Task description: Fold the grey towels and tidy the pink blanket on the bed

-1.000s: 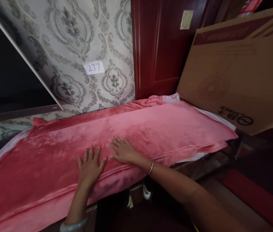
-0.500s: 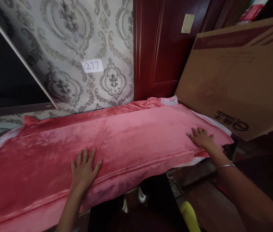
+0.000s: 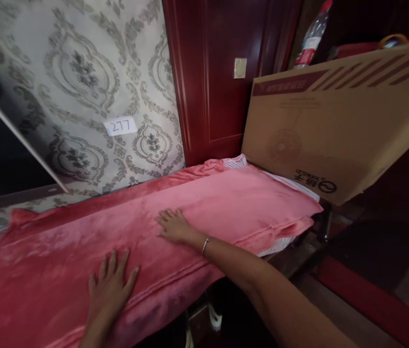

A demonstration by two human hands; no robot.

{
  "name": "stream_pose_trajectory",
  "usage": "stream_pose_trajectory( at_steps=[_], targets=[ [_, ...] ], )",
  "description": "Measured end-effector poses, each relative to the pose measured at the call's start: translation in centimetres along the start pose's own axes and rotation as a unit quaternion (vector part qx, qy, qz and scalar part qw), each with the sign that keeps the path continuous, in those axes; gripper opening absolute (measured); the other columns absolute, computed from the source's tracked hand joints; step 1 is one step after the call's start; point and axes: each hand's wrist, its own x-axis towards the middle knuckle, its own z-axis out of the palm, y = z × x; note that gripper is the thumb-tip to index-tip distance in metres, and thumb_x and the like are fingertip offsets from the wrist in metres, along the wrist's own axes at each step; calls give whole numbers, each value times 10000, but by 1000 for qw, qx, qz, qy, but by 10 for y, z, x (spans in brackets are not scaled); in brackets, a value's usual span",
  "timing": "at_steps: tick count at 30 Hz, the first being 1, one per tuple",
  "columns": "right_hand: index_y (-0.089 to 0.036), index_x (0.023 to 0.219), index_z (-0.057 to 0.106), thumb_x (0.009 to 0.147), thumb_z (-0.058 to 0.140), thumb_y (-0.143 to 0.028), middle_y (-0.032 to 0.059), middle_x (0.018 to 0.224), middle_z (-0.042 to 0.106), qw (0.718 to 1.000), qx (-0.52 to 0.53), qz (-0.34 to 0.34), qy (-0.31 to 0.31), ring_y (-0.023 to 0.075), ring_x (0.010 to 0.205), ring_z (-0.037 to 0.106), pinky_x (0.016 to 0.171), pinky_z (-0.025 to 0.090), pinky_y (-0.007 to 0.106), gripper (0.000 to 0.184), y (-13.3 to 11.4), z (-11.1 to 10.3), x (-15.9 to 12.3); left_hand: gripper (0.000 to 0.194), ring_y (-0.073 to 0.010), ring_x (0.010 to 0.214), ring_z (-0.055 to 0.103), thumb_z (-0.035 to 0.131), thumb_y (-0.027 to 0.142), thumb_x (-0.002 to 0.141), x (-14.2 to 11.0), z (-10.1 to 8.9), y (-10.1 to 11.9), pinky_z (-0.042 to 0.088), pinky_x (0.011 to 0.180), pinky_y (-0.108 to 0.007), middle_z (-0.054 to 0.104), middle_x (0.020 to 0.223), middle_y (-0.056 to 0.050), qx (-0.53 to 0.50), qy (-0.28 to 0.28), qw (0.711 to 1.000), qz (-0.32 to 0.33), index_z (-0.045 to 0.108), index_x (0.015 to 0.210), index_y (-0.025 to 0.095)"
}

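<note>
A long pink plush blanket lies folded lengthwise across a raised surface, its striped edge showing at the far right corner and below the right end. My left hand rests on it near the front fold, palm down with fingers spread. Further in, around the middle of the blanket, my right hand lies flat with its fingers apart, a thin bracelet on the wrist. Both hands touch the fabric and hold nothing.
A large cardboard box stands at the right end, with a plastic bottle behind its top edge. Behind the blanket are a patterned wall with a paper label and a dark red panel. A dark screen is at left.
My right hand has moved left from the blanket's right end to its middle. My left hand stays by the front fold. The view has turned to the right.
</note>
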Motion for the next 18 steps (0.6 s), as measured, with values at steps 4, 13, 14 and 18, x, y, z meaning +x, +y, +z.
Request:
stream_pose_trajectory(
  at_steps=[4,13,14,18],
  targets=[
    [-278,1574,403,1003,420,-567,33,1660,287,999,1,53,13,332,1517,245,1209,197,473,641,50,1,-4,654,-322,1565,204,296,440,984,2,2,-2,245,1201,-595,255,1683,-149,16,13,1000,11,342,1589,197],
    [-154,1559,420,1062,317,-464,204,1637,303,911,-71,404,46,385,1480,291,1148,253,595,595,260,-72,-150,732,-347,1556,224,373,529,898,10,20,-17,210,1202,-643,352,1654,-112,-73,43,995,46,371,1581,266],
    [-152,1547,442,1055,331,-454,216,1630,312,894,-78,438,51,390,1483,282,1152,248,592,588,274,-78,-171,737,-346,1554,230,389,539,889,10,21,-17,212,1201,-646,374,1644,-105,-85,47,994,43,366,1581,285],
    [-177,1513,483,1041,301,-441,240,1545,428,821,-76,562,61,418,1413,398,1083,327,666,570,310,-95,-231,759,-363,1551,232,404,577,871,11,21,-14,205,1192,-671,401,1626,-115,-101,57,993,21,374,1575,297]
  ],
)
